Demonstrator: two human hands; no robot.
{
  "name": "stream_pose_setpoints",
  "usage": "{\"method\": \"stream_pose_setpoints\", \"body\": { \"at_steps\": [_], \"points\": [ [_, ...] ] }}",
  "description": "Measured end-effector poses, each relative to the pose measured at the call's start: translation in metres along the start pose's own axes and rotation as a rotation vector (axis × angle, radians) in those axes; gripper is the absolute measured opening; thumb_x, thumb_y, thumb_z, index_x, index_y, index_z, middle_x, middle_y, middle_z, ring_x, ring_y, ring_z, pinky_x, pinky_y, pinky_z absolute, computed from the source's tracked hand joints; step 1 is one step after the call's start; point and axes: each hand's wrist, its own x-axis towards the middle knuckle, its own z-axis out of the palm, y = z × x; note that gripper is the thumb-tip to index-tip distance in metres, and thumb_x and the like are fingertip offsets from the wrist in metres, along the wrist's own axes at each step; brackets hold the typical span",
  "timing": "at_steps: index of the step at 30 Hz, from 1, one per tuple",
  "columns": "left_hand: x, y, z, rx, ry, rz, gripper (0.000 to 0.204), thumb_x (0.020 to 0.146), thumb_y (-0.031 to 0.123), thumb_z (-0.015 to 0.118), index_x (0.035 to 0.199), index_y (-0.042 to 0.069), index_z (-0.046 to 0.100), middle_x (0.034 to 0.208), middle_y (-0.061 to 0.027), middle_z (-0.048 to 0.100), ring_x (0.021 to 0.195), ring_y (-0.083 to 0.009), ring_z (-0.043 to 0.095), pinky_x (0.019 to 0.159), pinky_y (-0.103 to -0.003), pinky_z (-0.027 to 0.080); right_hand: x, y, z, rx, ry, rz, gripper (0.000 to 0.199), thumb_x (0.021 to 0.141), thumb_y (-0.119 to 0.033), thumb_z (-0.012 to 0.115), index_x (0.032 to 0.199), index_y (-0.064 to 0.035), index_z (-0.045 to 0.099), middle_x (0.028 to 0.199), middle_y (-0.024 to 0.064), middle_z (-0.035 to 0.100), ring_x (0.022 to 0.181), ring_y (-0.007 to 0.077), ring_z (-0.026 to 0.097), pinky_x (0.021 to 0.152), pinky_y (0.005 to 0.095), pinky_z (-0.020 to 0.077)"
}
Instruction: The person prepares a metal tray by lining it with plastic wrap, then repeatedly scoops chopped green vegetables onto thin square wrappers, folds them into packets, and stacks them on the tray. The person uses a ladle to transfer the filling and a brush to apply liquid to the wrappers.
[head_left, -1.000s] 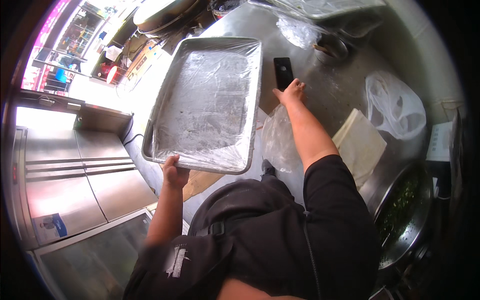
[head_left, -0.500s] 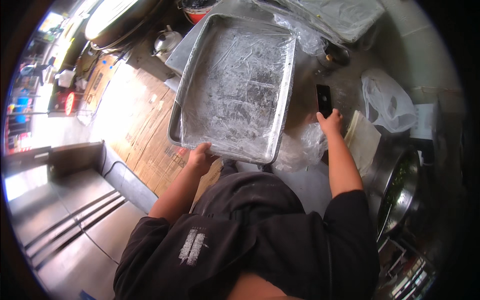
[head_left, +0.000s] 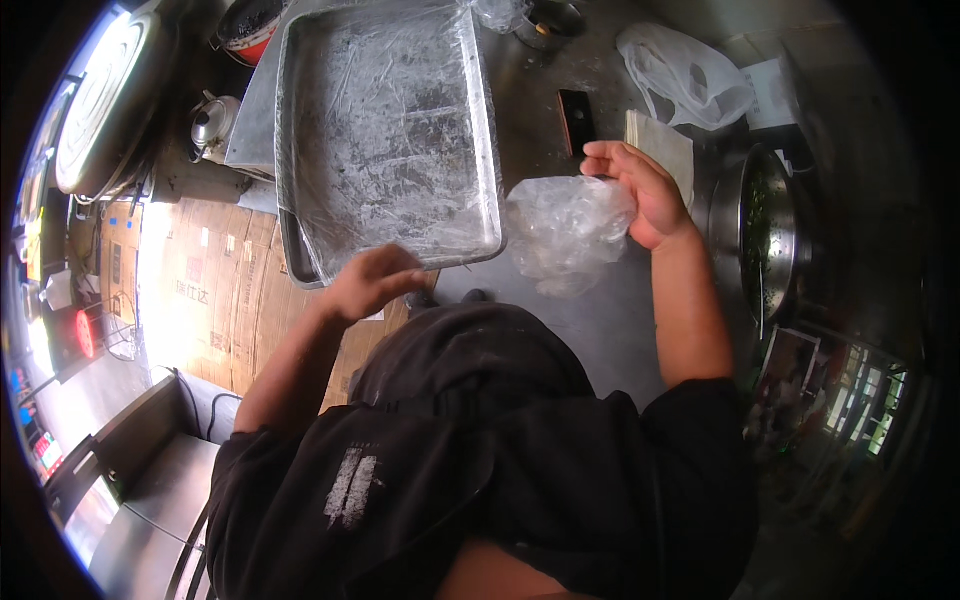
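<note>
Two hands are busy at the steel counter [head_left: 560, 300] in front of me. My right hand [head_left: 640, 190] is closed on a crumpled clear plastic bag [head_left: 565, 230]; the bag hangs from my fingers toward my left side, and its lower part seems to rest on the counter. My left hand [head_left: 375, 280] is at the near edge of a large metal tray [head_left: 385, 130] lined with clear film. The fingers curl over the rim, but I cannot tell if they really grip it or only touch it.

The tray lies just beyond my left hand, and its long axis runs away from me. The bag is between my two hands, just beside the near right corner of the tray, so the right hand is the nearer one to it.

Beyond my right hand a black phone [head_left: 575, 120] lies flat, with a white plastic bag [head_left: 680, 75] farther out. To the right of my right hand stands a steel pot with greens [head_left: 765, 230].
</note>
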Motion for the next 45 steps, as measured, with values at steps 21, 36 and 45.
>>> {"method": "stream_pose_setpoints", "body": {
  "at_steps": [21, 36, 45],
  "points": [
    [0.055, 0.177, 0.107, 0.435, 0.163, 0.338, 0.025, 0.096, 0.025, 0.072, 0.107, 0.002, 0.075, 0.086, -0.0075, 0.068, 0.082, -0.0142, 0.059, 0.076, -0.034, 0.051, -0.071, 0.043, -0.111, -1.266, 0.622, -0.734, 0.027, 0.083, -0.001, 0.066, 0.109, -0.009, 0.07, 0.106, 0.0155, 0.073, 0.1, 0.0392, 0.068, 0.084, 0.0439, 0.0545],
    [0.006, 0.195, 0.192, 0.782, 0.667, 0.706, 0.043, 0.086, 0.018, 0.082, 0.122, 0.004, 0.063, 0.11, -0.0133, 0.07, 0.097, -0.0257, 0.068, 0.084, -0.037, 0.056, -0.109, -0.01, -0.006, 0.157, -0.352, -0.312, 0.049, 0.103, -0.017, 0.057, 0.149, -0.0059, 0.046, 0.096, 0.0055, 0.071, 0.07, 0.0109, 0.065, 0.063, 0.0274, 0.0547],
    [-0.01, 0.208, 0.087, 0.071, -0.008, 0.322, 0.039, 0.099, 0.017, 0.071, 0.127, -0.007, 0.059, 0.09, -0.0065, 0.07, 0.081, -0.0123, 0.065, 0.074, -0.028, 0.052, -0.083, -0.051, 0.043, -0.938, -0.203, -0.874, 0.03, 0.1, -0.015, 0.065, 0.127, -0.0015, 0.064, 0.106, 0.0094, 0.071, 0.083, 0.0145, 0.068, 0.075, 0.0291, 0.0541]
  ]
}}
